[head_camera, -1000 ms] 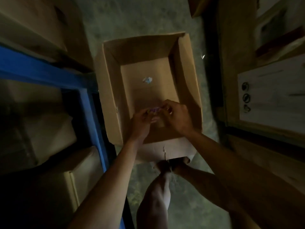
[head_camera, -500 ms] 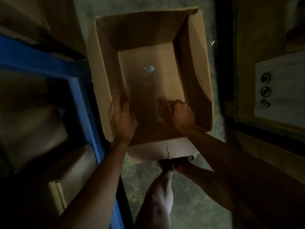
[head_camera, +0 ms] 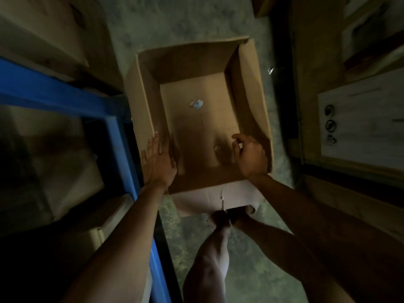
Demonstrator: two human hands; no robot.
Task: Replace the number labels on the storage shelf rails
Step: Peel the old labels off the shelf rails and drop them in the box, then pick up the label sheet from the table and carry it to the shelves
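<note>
An open cardboard box [head_camera: 142,101] stands on the floor in dim light. On its bottom lies a crumpled white and pale blue label scrap [head_camera: 197,104], and a second small scrap [head_camera: 218,148] rests in the shadow nearer to me. My left hand [head_camera: 158,162] lies flat, fingers straight, against the box's left wall near the front corner. My right hand [head_camera: 251,156] hovers over the right front part of the box, fingers loosely curled and apart, with nothing visible in them. The blue shelf rail [head_camera: 54,92] runs along the left.
A blue shelf upright [head_camera: 122,149] stands close beside the box's left wall, with cartons [head_camera: 65,162] on the shelves behind it. Stacked cartons and a white-labelled box [head_camera: 360,119] fill the right side. My legs [head_camera: 209,259] are below the box on the concrete floor.
One second ago both hands pinched a small scrap together over the box. They have since parted: the left hand moved to the box's left wall, the right hand's fingers loosened over the box.
</note>
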